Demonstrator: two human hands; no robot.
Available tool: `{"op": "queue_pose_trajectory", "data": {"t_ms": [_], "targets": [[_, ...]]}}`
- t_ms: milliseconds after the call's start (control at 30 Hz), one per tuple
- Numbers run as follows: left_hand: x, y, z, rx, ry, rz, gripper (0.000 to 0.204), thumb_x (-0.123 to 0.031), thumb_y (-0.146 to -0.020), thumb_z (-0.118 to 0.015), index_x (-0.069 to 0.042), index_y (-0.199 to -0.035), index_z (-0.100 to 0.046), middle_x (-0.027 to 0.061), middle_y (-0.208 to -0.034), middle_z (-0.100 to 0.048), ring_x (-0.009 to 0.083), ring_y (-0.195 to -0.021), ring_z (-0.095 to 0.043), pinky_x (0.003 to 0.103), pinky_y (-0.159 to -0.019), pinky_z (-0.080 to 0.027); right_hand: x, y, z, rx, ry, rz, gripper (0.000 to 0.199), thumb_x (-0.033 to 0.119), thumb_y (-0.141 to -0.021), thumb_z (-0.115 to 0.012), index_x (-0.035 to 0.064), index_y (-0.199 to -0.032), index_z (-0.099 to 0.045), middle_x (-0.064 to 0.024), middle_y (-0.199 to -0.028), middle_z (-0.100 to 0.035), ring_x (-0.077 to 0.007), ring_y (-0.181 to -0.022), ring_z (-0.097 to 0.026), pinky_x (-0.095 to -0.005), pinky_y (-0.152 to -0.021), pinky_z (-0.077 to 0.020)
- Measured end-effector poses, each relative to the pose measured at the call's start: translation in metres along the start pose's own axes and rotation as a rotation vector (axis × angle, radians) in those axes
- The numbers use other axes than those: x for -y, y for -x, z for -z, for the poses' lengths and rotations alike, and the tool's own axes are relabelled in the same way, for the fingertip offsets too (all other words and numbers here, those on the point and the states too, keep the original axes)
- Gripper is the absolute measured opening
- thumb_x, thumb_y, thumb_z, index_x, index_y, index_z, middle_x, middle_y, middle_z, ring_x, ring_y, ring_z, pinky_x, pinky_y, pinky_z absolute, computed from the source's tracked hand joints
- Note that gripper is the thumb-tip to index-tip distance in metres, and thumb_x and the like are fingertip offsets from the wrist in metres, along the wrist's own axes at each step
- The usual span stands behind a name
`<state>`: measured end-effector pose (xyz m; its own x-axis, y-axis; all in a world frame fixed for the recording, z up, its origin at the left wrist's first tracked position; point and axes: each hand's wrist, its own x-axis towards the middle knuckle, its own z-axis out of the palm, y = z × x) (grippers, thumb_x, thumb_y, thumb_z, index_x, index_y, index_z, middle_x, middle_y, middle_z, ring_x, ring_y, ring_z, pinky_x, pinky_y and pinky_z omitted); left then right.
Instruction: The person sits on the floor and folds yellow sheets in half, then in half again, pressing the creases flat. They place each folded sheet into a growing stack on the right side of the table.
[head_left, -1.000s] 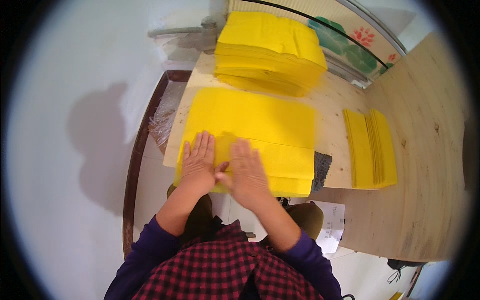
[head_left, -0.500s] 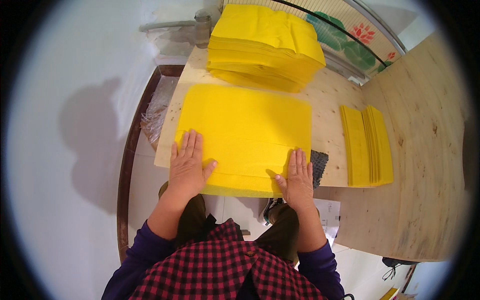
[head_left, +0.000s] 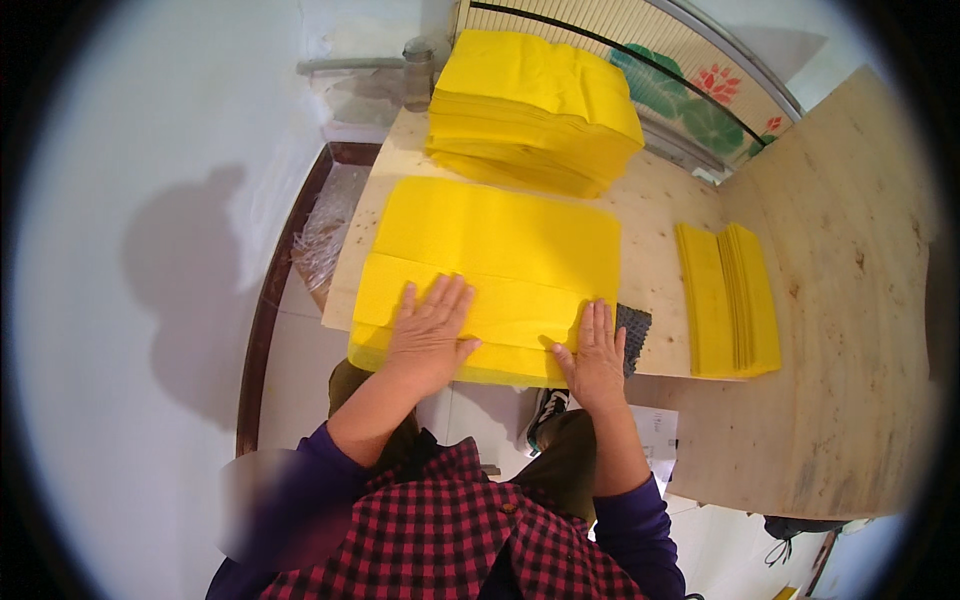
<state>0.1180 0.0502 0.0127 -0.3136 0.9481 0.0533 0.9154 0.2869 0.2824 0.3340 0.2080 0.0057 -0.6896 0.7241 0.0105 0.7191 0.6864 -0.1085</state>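
Observation:
A yellow felt-like sheet (head_left: 500, 225) lies flat at the near edge of the wooden table, with a folded strip (head_left: 510, 312) along its near part. My left hand (head_left: 430, 335) rests flat on that strip, left of its middle, fingers spread. At the sheet's right edge my right hand (head_left: 596, 358) presses down with fingers stretched out and thumb apart. A dark grey textured pad (head_left: 633, 335) shows just right of my right hand, partly under the sheet. Neither hand grips anything.
Behind the sheet stands a tall stack of yellow sheets (head_left: 535, 110). Folded yellow pieces (head_left: 730, 300) lie on the right of the wooden table (head_left: 655, 225), beside an upright wooden board (head_left: 830, 300). A glass jar (head_left: 418, 75) stands at the back left.
My left hand has slid right from the sheet's left edge toward its middle. My right hand stays at the right edge. The view has shifted slightly.

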Motion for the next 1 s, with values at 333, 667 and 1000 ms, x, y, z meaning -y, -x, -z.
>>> {"op": "queue_pose_trajectory", "data": {"t_ms": [333,667,1000], "targets": [[0.076,0.025,0.025,-0.079,-0.049,-0.132,0.052,-0.03,-0.087,-0.064,-0.008,-0.132,-0.052,0.0113,-0.143,-0.046,0.0259,-0.136,-0.039,0.045,-0.115,-0.025,0.01,-0.004,0.025,-0.084,-0.063,0.276,0.065,0.036,-0.082,-0.069,0.0016,-0.134,-0.049,-0.0177,-0.148,-0.037,-0.0311,-0.139,-0.032,-0.049,-0.117,-0.0176],[0.078,0.02,0.034,-0.245,-0.081,-0.314,0.034,-0.019,-0.082,-0.07,-0.006,-0.112,-0.064,0.0106,-0.119,-0.063,0.0246,-0.118,-0.056,0.043,-0.106,-0.039,0.039,-0.027,0.014,-0.261,-0.079,0.596,0.039,0.01,-0.077,-0.063,0.0032,-0.115,-0.062,-0.0136,-0.121,-0.063,-0.0292,-0.114,-0.059,-0.0389,-0.096,-0.048],[0.024,0.05,0.015,-0.124,0.345,-0.517,0.034,-0.019,-0.087,-0.062,-0.003,-0.117,-0.062,0.0159,-0.124,-0.059,0.0333,-0.123,-0.051,0.047,-0.109,-0.035,0.044,-0.051,0.056,-0.248,-0.162,0.462,0.02,0.01,-0.084,-0.06,0.0092,-0.103,-0.067,-0.015,-0.087,-0.069,-0.0325,-0.076,-0.067,-0.0409,-0.066,-0.054]]}}
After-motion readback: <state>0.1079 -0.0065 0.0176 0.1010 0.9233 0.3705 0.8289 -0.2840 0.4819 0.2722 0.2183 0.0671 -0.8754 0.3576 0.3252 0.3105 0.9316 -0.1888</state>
